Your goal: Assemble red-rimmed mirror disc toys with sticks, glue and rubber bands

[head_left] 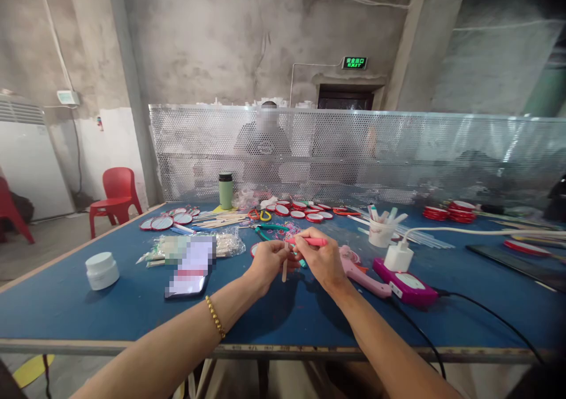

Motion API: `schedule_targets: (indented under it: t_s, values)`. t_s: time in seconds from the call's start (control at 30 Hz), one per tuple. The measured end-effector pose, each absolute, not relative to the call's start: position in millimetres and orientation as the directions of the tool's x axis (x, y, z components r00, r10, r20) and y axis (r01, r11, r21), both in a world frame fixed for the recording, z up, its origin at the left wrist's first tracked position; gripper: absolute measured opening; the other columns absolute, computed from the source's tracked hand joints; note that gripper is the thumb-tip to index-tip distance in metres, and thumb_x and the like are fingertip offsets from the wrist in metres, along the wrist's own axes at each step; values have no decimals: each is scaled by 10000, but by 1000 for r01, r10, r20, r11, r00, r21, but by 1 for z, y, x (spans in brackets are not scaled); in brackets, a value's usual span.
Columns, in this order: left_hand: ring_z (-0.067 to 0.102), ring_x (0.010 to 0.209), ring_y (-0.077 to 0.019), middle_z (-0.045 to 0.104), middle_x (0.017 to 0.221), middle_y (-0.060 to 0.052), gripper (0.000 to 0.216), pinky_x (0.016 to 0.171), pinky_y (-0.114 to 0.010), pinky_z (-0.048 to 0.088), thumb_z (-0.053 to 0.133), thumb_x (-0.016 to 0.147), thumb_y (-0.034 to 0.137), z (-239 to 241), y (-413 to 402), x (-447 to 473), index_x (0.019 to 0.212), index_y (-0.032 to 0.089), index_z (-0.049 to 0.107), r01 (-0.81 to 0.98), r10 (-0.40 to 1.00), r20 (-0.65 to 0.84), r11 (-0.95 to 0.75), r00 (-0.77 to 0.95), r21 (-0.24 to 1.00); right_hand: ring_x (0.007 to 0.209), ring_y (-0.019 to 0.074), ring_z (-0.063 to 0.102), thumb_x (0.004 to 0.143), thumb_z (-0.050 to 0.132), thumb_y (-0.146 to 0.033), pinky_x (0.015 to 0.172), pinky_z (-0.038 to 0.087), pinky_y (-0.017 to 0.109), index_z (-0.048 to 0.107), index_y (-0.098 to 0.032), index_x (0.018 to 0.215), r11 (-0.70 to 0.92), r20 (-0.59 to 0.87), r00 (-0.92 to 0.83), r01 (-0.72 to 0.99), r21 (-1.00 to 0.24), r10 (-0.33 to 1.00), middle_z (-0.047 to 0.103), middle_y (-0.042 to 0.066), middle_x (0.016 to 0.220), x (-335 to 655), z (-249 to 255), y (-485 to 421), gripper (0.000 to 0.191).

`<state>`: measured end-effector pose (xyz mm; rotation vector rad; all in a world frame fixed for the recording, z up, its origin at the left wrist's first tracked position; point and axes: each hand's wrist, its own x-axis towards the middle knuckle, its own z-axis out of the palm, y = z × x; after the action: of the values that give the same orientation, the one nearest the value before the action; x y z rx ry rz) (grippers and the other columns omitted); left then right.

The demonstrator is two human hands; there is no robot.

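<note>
Pens [392, 214] in cup [381, 234], right of hands [319, 259].

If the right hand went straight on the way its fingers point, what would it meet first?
Probably the left hand, which pinches a pale stick just ahead of the right hand; depth leaves any gap unclear.

The pen [315, 241] is pink, the tabletop [141, 319] blue.

wooden stick [284, 271] partly hidden by the hands [267, 262], phone screen [191, 264] blurred, leftmost chair [12, 215] cut off
</note>
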<state>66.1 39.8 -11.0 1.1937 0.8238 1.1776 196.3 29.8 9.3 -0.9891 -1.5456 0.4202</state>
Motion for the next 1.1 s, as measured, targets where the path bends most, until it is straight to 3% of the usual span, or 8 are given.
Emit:
schedule_targets:
  t_s: [0.2, 1.1]
  values:
    - [710, 622, -200, 721, 693, -64, 186, 627, -287, 558, 725, 757, 306, -10, 40, 65, 763, 131, 661, -238, 967, 99, -42, 234, 970, 488, 141, 647, 809, 586, -294, 470, 491, 205, 613, -204, 700, 575, 629, 51, 352, -738, 776, 660, -11, 613, 196, 9, 27, 144]
    - [707, 634, -200, 720, 692, -59, 147, 662, -306, 557, 675, 783, 281, -10, 39, 66, 760, 136, 664, -228, 965, 103, -47, 242, 972, 494, 145, 644, 804, 581, -277, 475, 491, 214, 627, -205, 706, 586, 643, 53, 361, -726, 764, 655, -12, 607, 196, 10, 27, 129]
